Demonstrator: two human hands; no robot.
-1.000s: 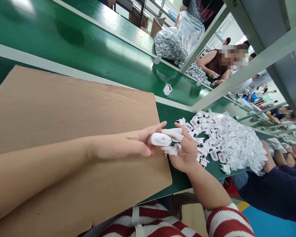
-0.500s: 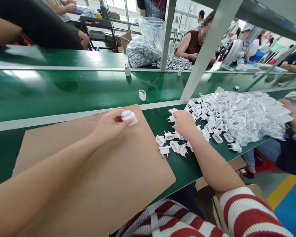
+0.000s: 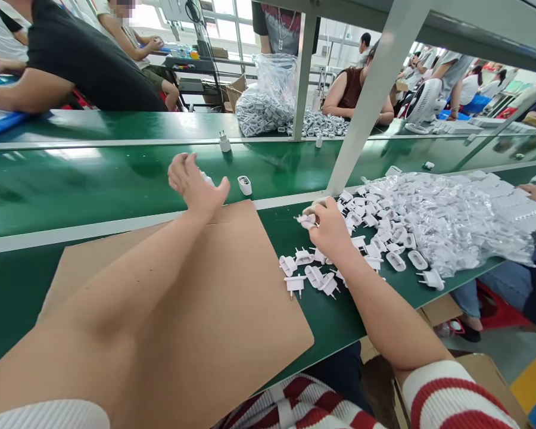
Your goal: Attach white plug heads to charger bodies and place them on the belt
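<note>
My left hand [image 3: 198,185] reaches out over the green conveyor, its fingers spread and thumb stuck out. A white charger piece [image 3: 206,178] shows just behind that hand, mostly hidden by it. On the near table, my right hand [image 3: 331,225] is closed, pinching a white two-pin plug housing [image 3: 307,221] between thumb and fingers. Beside and beneath it lies a loose pile of similar plug housings [image 3: 314,276], many with their pins showing. A white charger body [image 3: 245,185] rests on the conveyor to the right of my left hand.
Brown cardboard [image 3: 232,286] covers the table before me. A clear plastic bag [image 3: 455,220] of white parts lies at right. A grey post [image 3: 375,101] rises beyond my right hand. Another charger [image 3: 224,142] stands on the conveyor's far side. Co-workers sit across and at right.
My left hand has moved from above the cardboard, up and away over the conveyor, and its fingers have spread off the white charger piece. My right hand has lifted a plug housing slightly.
</note>
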